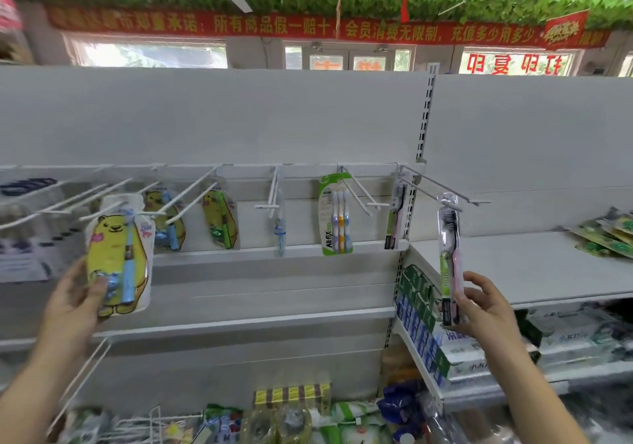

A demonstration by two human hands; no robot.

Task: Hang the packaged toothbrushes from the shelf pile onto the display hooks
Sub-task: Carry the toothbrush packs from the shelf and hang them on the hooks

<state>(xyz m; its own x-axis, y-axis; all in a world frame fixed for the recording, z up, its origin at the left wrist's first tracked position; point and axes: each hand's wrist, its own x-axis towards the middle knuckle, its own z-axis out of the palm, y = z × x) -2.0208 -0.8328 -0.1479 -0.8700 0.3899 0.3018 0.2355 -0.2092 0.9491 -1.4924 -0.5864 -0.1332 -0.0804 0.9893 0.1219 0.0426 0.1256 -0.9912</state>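
Nearest the camera, the left hand [73,303] is gripping a bear pack [118,255], fingers curled round its lower end, its top meeting a left hook [102,208]. The right hand [486,310] is pinching a slim pack [449,255] by its foot, its top touching the right hook [442,188]. Whether either is threaded, I cannot tell. Behind, a few packs, among them a triple pack [335,217], are hanging already. Farther right, a pile [609,234] is waiting on the shelf [513,265], so plenty is remaining.
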